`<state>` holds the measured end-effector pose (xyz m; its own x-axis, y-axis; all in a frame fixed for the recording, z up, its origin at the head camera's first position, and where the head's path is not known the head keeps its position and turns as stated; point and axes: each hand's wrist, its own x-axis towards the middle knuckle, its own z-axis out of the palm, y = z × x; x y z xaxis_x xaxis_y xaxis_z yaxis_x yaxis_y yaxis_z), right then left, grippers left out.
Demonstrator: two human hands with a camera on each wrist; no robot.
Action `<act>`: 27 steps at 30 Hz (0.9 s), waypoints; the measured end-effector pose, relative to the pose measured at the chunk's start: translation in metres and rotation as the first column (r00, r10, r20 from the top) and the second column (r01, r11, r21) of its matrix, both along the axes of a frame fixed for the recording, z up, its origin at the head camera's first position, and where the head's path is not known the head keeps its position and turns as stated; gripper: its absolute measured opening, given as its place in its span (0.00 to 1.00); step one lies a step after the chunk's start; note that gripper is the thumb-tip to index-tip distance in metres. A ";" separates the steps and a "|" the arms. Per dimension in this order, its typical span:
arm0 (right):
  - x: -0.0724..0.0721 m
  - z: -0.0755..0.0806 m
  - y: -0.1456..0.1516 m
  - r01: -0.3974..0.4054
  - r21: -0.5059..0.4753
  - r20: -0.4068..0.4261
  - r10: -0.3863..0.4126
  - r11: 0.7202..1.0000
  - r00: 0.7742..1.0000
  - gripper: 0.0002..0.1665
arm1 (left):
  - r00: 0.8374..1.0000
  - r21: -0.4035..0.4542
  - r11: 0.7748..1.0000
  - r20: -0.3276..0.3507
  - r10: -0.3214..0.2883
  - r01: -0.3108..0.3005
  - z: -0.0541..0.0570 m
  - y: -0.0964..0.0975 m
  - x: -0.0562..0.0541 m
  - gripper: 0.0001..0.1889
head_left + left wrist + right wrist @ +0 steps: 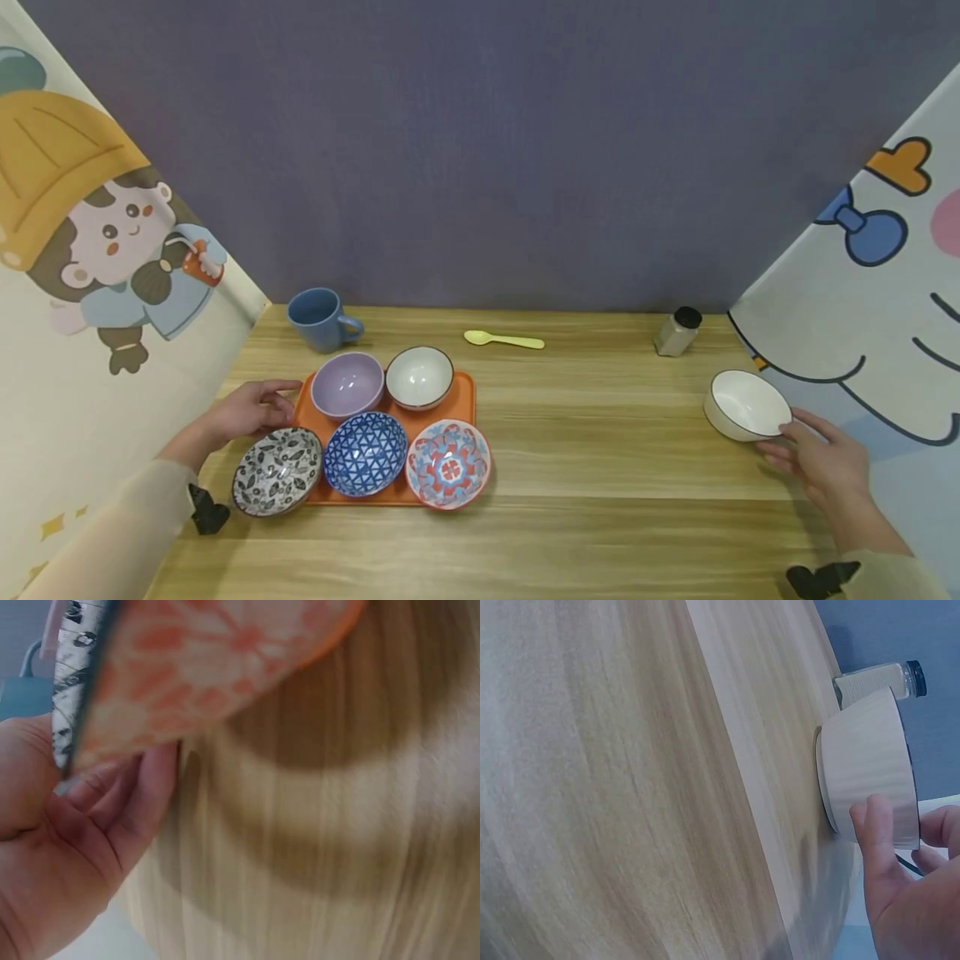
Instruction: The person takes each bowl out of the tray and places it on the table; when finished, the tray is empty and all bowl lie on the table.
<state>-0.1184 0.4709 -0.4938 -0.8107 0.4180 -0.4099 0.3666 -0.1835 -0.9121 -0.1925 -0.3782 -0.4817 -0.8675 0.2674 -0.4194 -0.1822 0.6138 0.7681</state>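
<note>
At the left, my left hand point(251, 410) is beside an orange tray point(464, 400), its index finger reaching toward the tray's edge. Just below that hand, a black-and-white leaf-patterned bowl point(277, 472) tilts over the tray's left side; its patterned outer wall point(187, 667) partly hides the fingers in the left wrist view. Also on the tray are a purple bowl point(348, 385), a white dark-rimmed bowl point(419, 378), a blue triangle-patterned bowl point(365, 454) and a red-and-blue flowered bowl point(449, 464). My right hand point(828, 458) pinches another white bowl point(748, 406) at its near right side.
Behind the tray stands a blue mug point(318, 319). A yellow spoon point(504, 340) lies along the back of the wooden table point(600, 450). A black-lidded glass jar point(677, 332) stands at the back right, near the held bowl. Walls enclose the back and both sides.
</note>
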 end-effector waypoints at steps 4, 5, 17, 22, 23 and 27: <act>-0.001 0.001 0.001 -0.034 0.043 0.028 0.033 0.998 0.999 0.45 | 1.000 0.003 1.000 -0.023 0.004 -0.004 -0.003 0.000 0.001 0.35; -0.001 0.001 0.001 -0.046 0.051 0.033 0.044 0.998 0.998 0.45 | 1.000 0.003 1.000 -0.027 0.000 0.000 -0.004 0.000 0.001 0.36; 0.003 0.011 0.000 -0.182 0.117 0.072 0.175 0.976 0.982 0.50 | 0.999 -0.015 1.000 -0.041 -0.006 0.005 -0.005 0.000 0.000 0.36; 0.002 0.016 0.005 -0.374 0.363 0.165 0.336 0.853 0.927 0.51 | 0.999 -0.028 1.000 -0.045 -0.001 -0.001 -0.007 0.000 -0.002 0.35; 0.001 0.019 0.005 -0.410 0.417 0.200 0.358 0.812 0.912 0.51 | 0.999 -0.028 1.000 -0.050 -0.005 0.004 -0.007 -0.001 -0.002 0.35; -0.001 0.034 0.004 -0.479 0.565 0.293 0.380 0.672 0.877 0.52 | 0.998 -0.014 1.000 -0.057 -0.006 0.005 -0.009 -0.002 -0.002 0.36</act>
